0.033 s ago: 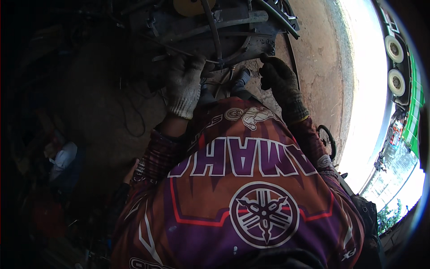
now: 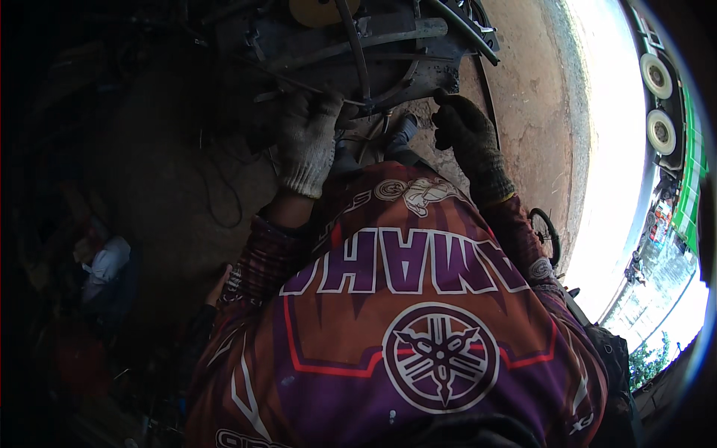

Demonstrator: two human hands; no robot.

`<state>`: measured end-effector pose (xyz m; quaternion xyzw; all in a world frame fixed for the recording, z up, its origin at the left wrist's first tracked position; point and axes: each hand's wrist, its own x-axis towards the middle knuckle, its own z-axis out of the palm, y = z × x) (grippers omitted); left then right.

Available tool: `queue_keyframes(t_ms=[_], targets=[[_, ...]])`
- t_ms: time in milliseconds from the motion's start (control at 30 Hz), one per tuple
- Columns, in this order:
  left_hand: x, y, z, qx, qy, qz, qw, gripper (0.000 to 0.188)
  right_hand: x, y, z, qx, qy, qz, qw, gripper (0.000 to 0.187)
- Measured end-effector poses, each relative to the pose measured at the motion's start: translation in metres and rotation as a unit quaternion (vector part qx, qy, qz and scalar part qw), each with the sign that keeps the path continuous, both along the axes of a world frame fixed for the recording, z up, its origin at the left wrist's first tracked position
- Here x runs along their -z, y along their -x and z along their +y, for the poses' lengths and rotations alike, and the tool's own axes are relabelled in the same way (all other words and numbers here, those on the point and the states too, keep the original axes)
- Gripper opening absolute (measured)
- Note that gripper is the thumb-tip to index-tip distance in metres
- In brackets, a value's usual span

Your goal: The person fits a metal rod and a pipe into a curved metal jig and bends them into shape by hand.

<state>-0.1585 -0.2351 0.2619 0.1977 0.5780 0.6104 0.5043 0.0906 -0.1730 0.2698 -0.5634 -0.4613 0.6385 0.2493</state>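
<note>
My left hand (image 2: pixel 308 142), in a pale knit work glove, is at the near edge of a dark metal frame (image 2: pixel 403 86). Its fingers look bent against a thin rod there, but shadow hides their tips. To the right of it my right hand (image 2: pixel 467 142), in a darker, soiled glove, is held just below the frame's right corner. Those fingers are curled in, and what they hold, if anything, is lost in the dark. Curved bars and a straight tube (image 2: pixel 373 43) cross the frame, with a yellowish round disc (image 2: pixel 323 10) at its far side.
My shoe (image 2: pixel 407 127) stands on the brown floor under the frame. A cable (image 2: pixel 231 201) loops across the floor at left. Behind my left arm is another person's hand (image 2: pixel 220 286). At right are a small spoked wheel (image 2: pixel 544 235) and, outside, a green truck (image 2: pixel 691 160).
The truck outside has shifted slightly toward the top of the picture. Both of my hands and the metal frame stay where they were.
</note>
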Motion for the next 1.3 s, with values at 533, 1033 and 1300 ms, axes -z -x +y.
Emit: queue_keyframes(t_ms=[533, 1033, 1300], targets=[[-0.008, 0.004, 0.0, 0.03, -0.001, 0.113, 0.993, 0.015, 0.005, 0.006, 0.005, 0.016, 0.017, 0.006, 1.0, 0.038], [-0.027, 0.006, 0.005, 0.082, 0.019, 0.22, 0.972, 0.018, 0.007, 0.007, 0.006, 0.017, 0.015, -0.004, 1.0, 0.037], [-0.013, 0.005, 0.004, 0.083, 0.011, 0.159, 0.984, 0.018, 0.011, 0.006, 0.005, 0.026, 0.016, 0.018, 0.999, 0.037]])
